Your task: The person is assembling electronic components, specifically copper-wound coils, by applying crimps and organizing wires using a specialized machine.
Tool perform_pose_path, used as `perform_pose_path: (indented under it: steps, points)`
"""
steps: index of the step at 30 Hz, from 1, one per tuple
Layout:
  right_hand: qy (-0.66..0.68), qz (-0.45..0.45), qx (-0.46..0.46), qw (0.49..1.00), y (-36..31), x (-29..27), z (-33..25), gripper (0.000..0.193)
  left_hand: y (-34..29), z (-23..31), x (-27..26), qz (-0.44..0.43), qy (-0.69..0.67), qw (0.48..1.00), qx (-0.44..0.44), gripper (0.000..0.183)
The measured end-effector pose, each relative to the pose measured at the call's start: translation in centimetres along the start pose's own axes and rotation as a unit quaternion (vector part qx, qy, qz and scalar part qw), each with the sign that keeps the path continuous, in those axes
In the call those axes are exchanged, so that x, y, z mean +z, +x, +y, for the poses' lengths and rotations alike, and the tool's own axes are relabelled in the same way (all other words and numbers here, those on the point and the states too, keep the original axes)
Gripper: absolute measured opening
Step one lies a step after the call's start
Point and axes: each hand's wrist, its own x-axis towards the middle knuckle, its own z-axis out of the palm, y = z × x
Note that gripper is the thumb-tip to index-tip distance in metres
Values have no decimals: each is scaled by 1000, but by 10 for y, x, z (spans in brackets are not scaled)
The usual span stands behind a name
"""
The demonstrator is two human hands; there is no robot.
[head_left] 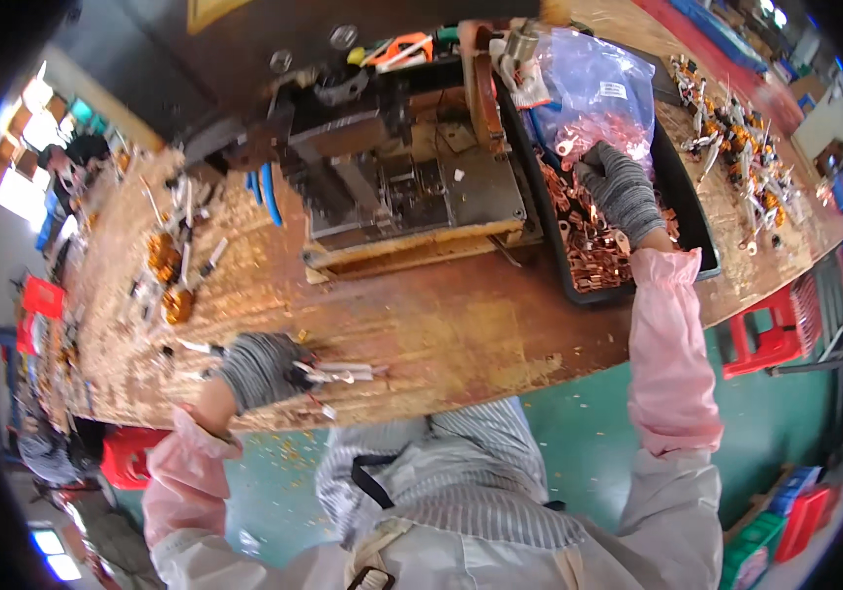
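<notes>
My left hand [266, 372], in a grey striped glove, is closed around a bundle of wire leads [341, 373] just above the near edge of the table. White-sleeved ends of the leads stick out to the right of the fingers. Over the black tray [594, 293] at the right, my right hand [623, 189] has its fingers curled at the copper terminals [594, 246]. One ring-ended copper terminal [566, 147] shows beside the fingertips; whether they grip it is unclear. Behind that hand, a clear bluish plastic bag [599, 79] with more terminals lies in the tray.
A dark press machine [402, 187] stands mid-table with a wooden-edged base. Blue-handled pliers [270, 195] lie at its left. Copper-coil parts with leads [164, 258] lie on the left, and a pile of similar parts [741, 147] lies far right. A red stool [771, 329] stands beyond the right edge.
</notes>
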Motion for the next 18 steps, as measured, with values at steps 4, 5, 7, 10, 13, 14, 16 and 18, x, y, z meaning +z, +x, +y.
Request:
perform_pose_path:
  steps: [4,5,7,10,13,14,16,18]
  points:
    - [126,40,-39,990,5,16,33,23,0,6,-6,-3,43,999,20,30]
    - [140,43,-42,988,8,15,41,22,1,5,-7,0,38,999,21,31]
    - [181,52,-62,980,10,9,41,18,0,4,-6,0,37,999,30,32]
    - [82,43,19,996,3,-8,47,23,4,1,-1,44,39,997,52,32]
    - [-82,-48,10,995,-19,-7,-5,31,-4,-4,12,104,17,993,53,33]
    - [-131,-61,-26,989,-30,1,-13,32,-6,-1,15,126,4,990,56,33]
    - [-307,-112,-60,943,-41,8,-17,31,-4,-1,19,141,-2,988,58,35]
    - [-343,-75,10,936,-34,21,-33,23,-3,-6,24,142,11,989,31,36]
